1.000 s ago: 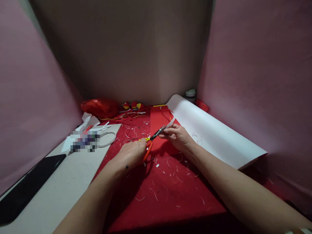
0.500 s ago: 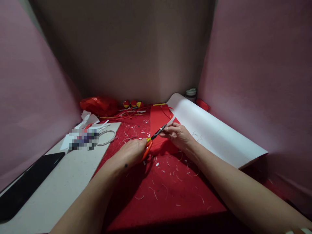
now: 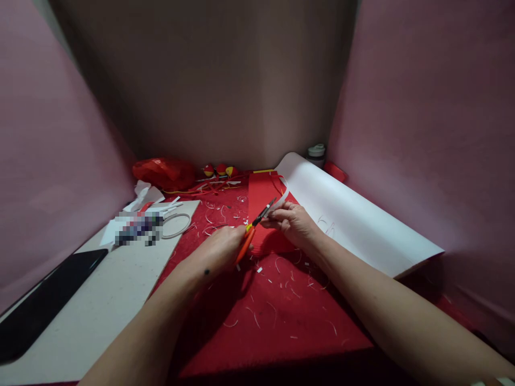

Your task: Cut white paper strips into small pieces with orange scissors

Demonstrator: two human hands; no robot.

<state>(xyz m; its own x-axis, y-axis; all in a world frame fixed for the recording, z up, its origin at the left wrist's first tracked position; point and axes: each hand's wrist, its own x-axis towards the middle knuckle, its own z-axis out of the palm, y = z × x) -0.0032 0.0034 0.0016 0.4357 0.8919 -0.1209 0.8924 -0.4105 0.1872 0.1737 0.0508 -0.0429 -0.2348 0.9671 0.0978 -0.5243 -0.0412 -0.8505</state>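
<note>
My left hand (image 3: 227, 246) is wrapped round the orange and yellow handles of a pair of scissors (image 3: 246, 244). Their dark blades point up and to the right, close to the fingers of my right hand (image 3: 293, 221). Between the fingertips of that hand is pinched a paper strip (image 3: 286, 188), pale on one face and red on the other, whose free part curls up and back. Under both hands lies a red ribbed sheet (image 3: 261, 193) on the red cloth (image 3: 257, 343). Whether the blades touch the strip I cannot tell.
A large curled white sheet (image 3: 350, 214) lies at right, with a lidded bottle (image 3: 316, 153) behind. On the left, a pale board (image 3: 120, 300) carries a black phone-like slab (image 3: 52, 303) and a ring (image 3: 176, 225). A red bag (image 3: 164, 172) and several red-yellow balls (image 3: 220, 170) sit behind.
The scissors have drawn back slightly from the strip, and their blades now show more clearly beside my right fingers. My right hand keeps its pinch on the strip.
</note>
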